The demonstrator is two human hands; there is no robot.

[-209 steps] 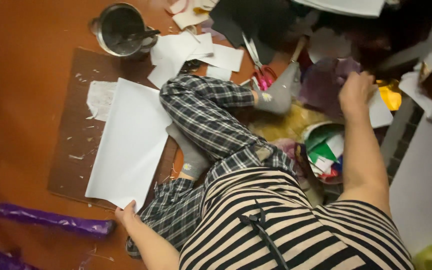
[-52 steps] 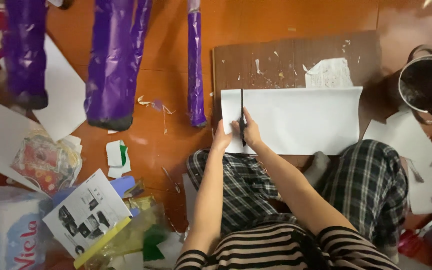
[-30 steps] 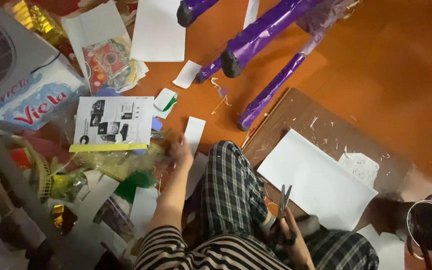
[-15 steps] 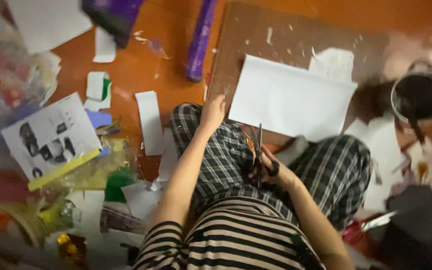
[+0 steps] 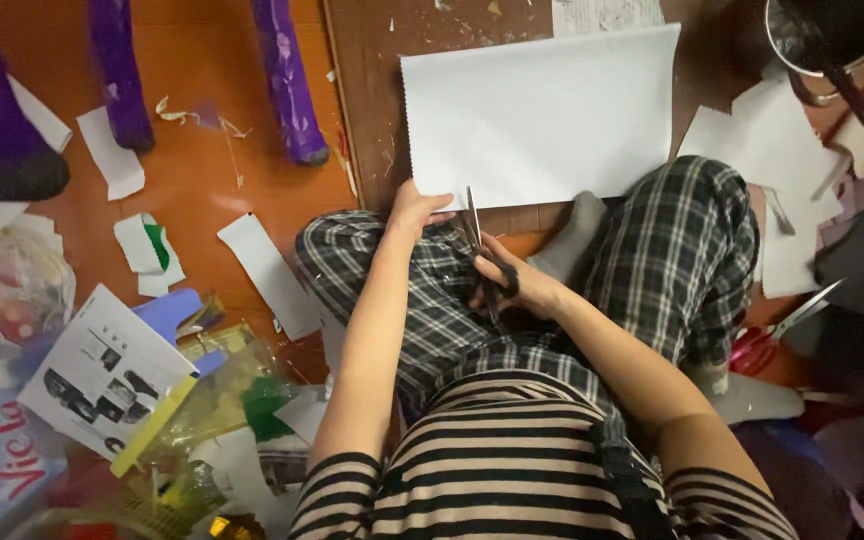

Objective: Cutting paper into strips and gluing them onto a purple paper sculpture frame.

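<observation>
The white paper sheet [image 5: 542, 115] lies flat on a brown cardboard mat [image 5: 372, 90] on the orange floor [image 5: 202, 160], directly ahead of the seated person's crossed legs in checked trousers [image 5: 672, 250]. The left hand [image 5: 414, 208] pinches the sheet's near left corner, grip clamped on the paper edge. The right hand [image 5: 512, 285] holds black-handled scissors [image 5: 482, 250], fingers closed through the handles; the blades point up toward the sheet's near edge, tips just at it. Whether the blades are apart cannot be told.

Beyond the mat's left side, purple wrapped tubes [image 5: 287, 80] lie on the floor among white paper scraps [image 5: 267, 270]. A printed leaflet [image 5: 102, 365] lies at lower left. At upper right stands a dark metal pot [image 5: 832, 30], with more white offcuts [image 5: 772, 140] below it. A second pair of scissors with red handles [image 5: 782, 330] lies at the right, beside the knee.
</observation>
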